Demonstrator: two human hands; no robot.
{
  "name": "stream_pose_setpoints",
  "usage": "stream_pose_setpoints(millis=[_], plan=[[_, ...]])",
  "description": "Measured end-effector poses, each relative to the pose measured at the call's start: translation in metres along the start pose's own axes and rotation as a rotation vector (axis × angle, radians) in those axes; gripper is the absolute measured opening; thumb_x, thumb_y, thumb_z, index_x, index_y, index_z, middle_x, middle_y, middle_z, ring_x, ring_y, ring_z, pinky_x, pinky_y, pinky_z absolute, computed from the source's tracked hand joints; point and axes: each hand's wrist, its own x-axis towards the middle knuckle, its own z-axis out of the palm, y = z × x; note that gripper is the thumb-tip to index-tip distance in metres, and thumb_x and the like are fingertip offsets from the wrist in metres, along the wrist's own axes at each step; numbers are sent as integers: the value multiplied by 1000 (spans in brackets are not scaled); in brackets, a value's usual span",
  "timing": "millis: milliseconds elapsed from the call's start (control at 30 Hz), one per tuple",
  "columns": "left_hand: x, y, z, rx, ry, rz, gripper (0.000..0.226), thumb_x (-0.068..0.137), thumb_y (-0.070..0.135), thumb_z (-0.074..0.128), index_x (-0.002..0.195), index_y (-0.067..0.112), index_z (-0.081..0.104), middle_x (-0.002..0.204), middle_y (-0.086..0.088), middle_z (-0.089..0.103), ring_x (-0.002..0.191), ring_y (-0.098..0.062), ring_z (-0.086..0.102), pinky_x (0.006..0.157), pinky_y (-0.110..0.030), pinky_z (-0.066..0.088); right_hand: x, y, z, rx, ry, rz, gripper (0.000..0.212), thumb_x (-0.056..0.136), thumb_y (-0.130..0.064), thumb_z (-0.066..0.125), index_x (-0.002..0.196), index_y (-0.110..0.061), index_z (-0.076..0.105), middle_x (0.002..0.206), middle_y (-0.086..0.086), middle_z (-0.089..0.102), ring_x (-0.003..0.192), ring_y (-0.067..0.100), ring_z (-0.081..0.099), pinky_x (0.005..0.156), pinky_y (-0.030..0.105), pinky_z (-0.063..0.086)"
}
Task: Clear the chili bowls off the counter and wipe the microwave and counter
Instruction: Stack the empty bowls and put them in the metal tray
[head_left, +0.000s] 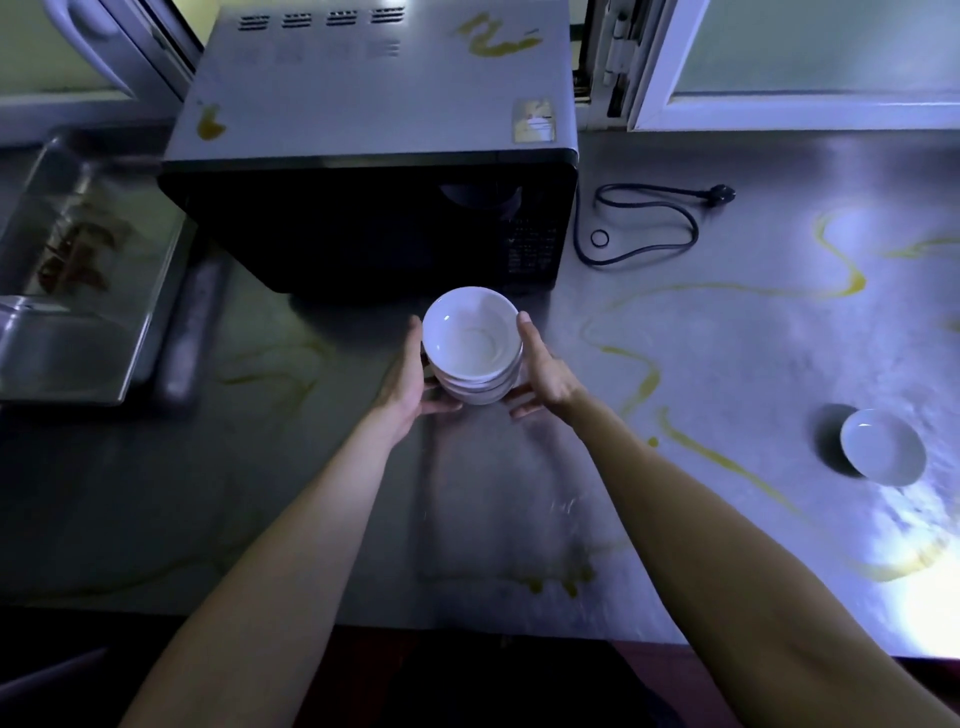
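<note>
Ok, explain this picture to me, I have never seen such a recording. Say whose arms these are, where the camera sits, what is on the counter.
There is no machine here: a person works with bare hands, and the one camera sits on their head, looking forward and down. So both forearms reach in from below. The left hand and right hand hold a stack of white bowls from either side, in front of the microwave. On the metal counter a single white bowl stands at the right, a power cord lies loose beside the microwave, and yellow smears run across the surface and the microwave's top. A sink is at the left.
</note>
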Motion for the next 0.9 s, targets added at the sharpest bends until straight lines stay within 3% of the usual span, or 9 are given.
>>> stream_pose_setpoints(millis=[200,400,567,700,900], plan=[[-2,9,3,87,7,14,45,111,63,32,110,33,66,115,-6,72,106,-32,74,89,-63,64,-9,-13,3,-31,7,22,101,82,-100,18,163,-42,36,137,18,63,88,42,78,77,57,67],[-1,10,6,-34,-10,-57,57,108,71,30,116,31,70,113,-3,73,108,-30,72,92,-67,62,-15,-18,7,-18,-19,12,87,91,-94,17,164,-48,29,136,7,53,93,44,77,86,59,65],[-2,8,5,-45,8,-50,59,108,70,31,113,29,73,111,-8,75,108,-32,73,92,-68,61,-16,-12,9,-13,22,-29,84,90,-94,19,151,-45,47,127,15,70,102,46,75,95,56,63],[-11,16,-19,-73,32,-8,57,107,71,33,119,30,71,117,-8,73,109,-30,71,89,-68,62,-28,-21,28,-13,29,-98,64,100,-84,17,132,-42,52,114,13,73,101,34,74,81,39,61],[-23,37,-109,-167,131,85,51,107,66,41,119,27,73,125,-6,71,111,-29,69,75,-63,65,-34,-64,103,-43,-12,-194,83,90,-93,18,132,-38,64,103,10,78,92,35,77,94,52,63]])
